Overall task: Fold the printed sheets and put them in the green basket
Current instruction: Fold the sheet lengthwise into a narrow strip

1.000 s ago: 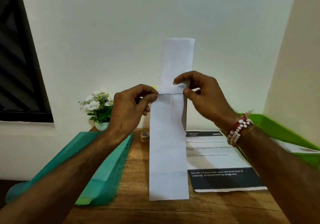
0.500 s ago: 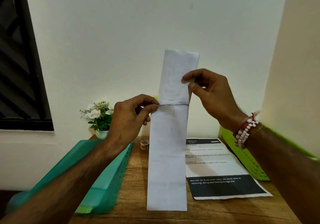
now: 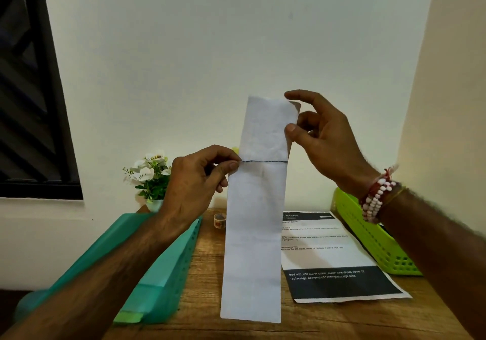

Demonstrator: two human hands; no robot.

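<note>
Basket [image 3: 368, 239], lime green, beside printed sheet [image 3: 323, 258], teal bin [image 3: 168, 268] at left

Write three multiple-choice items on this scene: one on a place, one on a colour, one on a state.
1. Where is the lime-green perforated plastic basket?
A. on the window sill
B. on the wooden table, right of the flat printed sheet
C. on the floor

2. What colour is that sheet's bottom band?
A. red
B. yellow
C. black

3. How is the long, narrow white paper strip held?
A. upright, pinched by both hands
B. flat under one palm
C. crumpled in a fist

Key:
1 B: it stands at the table's right edge beside the sheet.
2 C: white text runs across a black band.
3 A: the left hand pinches its crease and the right hand pinches its upper edge.
</note>
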